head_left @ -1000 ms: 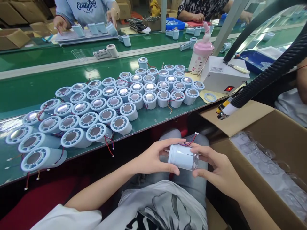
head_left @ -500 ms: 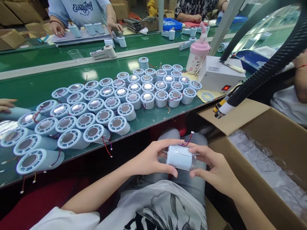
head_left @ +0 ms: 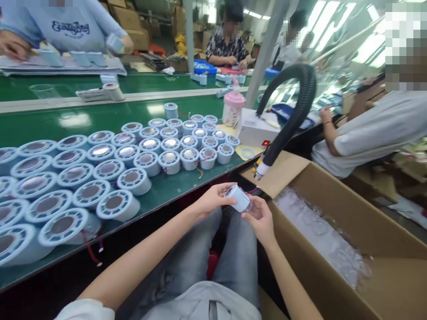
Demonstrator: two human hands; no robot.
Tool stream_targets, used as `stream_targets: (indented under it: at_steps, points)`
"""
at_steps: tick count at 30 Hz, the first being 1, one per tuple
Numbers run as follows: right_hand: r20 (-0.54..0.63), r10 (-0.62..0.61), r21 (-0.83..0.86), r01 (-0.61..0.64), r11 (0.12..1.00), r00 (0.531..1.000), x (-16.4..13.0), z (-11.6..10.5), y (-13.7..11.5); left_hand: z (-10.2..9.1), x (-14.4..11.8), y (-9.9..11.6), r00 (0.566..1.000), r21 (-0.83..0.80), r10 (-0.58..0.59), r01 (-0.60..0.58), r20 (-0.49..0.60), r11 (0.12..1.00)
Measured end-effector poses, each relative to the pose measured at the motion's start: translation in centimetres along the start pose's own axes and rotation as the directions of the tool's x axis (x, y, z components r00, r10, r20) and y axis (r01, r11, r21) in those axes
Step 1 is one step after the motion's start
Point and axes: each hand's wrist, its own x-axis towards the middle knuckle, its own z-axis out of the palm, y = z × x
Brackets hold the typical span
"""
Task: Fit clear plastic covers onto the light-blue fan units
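Step looks like fitting the clear plastic cup (head_left: 250,205) onto the pale blue cylindrical housing (head_left: 237,198), held over the lap just off the green bench edge (head_left: 173,189). Left hand (head_left: 210,201) pinches the housing, fingers curled. Right hand (head_left: 259,218) cradles the cup end, half closed. Next probably needs square alignment, then a push.

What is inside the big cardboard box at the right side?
The cardboard box holds clear plastic parts in a heap. What lies beneath them is covered.
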Motion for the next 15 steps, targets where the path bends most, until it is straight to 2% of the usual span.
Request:
stream_targets:
  at_steps: [4, 8, 12, 15]
  points:
    - [-0.171, -0.084, -0.036, 0.079, 0.996, 0.982, 2.9, -0.9, 1.7, 0.4, 5.7, 0.7, 0.994, 0.037, 0.021, -0.025, 0.108, 0.999]
    - [-0.212, -0.12, -0.054, 0.111, 0.992, 0.97, 4.5, -1.2, 2.3, 0.3, 8.1, 1.4, 0.983, 0.082, 0.028, -0.043, 0.181, 0.996]
    - [-0.143, -0.133, -0.082, 0.122, 0.989, 0.981, 4.6, -1.7, 1.8, -0.1, 7.3, 1.8, 0.985, 0.137, 0.044, -0.067, 0.166, 0.988]
    - [-0.014, -0.122, -0.128, 0.119, 0.985, 0.992, 3.0, -2.1, 0.2, -0.4, 4.4, 1.7, 0.987, 0.177, 0.021, -0.05, 0.16, 0.983]
